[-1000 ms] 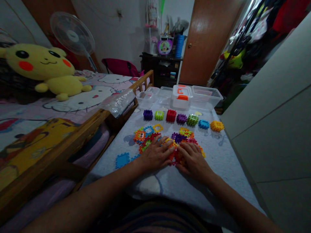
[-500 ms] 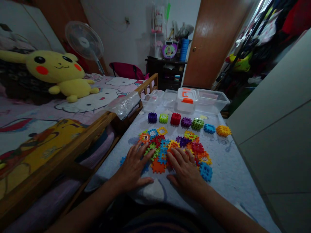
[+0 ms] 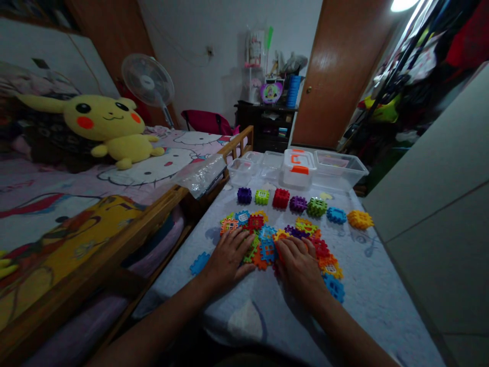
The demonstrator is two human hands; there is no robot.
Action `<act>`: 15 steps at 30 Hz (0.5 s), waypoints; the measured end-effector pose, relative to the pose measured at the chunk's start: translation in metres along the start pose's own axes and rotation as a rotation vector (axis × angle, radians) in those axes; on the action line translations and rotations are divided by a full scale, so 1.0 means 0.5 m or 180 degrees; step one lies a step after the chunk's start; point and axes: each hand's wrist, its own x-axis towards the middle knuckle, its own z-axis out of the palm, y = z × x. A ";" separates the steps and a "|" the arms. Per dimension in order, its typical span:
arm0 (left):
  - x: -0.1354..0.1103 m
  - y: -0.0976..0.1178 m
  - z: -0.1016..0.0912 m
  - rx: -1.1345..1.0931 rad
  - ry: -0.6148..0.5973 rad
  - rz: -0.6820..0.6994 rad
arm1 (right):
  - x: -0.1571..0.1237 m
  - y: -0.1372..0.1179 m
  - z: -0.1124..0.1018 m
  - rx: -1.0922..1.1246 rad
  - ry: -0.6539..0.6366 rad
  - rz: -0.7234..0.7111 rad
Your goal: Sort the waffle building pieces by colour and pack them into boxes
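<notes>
A pile of flat plastic building pieces with toothed edges lies on the cloth in front of me. My left hand (image 3: 231, 255) rests palm down on the pile's left part, fingers spread, near an orange piece (image 3: 228, 225) and a red piece (image 3: 255, 222). On the right part lies my right hand (image 3: 300, 265), its fingers stretched over pieces beside a blue piece (image 3: 268, 251); what lies under the palm is hidden. A blue piece (image 3: 334, 288) shows right of that hand, and another blue piece (image 3: 199, 263) lies apart on the left.
Several assembled blocks stand in a row behind the pile, from a dark purple block (image 3: 244, 195) to a yellow block (image 3: 359, 219). Clear containers (image 3: 340, 176) line the table's far end, one with an orange-latched lid (image 3: 300, 159). A wooden bed rail (image 3: 153, 216) borders the left.
Both hands have shifted slightly on the pile, and pieces under them have moved. The blue piece at the left now lies uncovered. The camera view has tilted up slightly.
</notes>
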 end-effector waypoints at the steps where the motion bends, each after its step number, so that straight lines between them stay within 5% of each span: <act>1: 0.003 -0.002 0.000 -0.0007 0.0071 -0.0018 | 0.000 0.003 -0.002 0.0045 0.0066 0.0069; 10: 0.003 -0.007 -0.025 -0.0281 0.0234 -0.0245 | -0.009 0.032 -0.025 0.0539 0.0602 0.0189; 15: 0.023 -0.067 -0.068 -0.0869 0.0453 -0.0887 | -0.009 0.031 -0.028 0.0569 0.0562 0.0060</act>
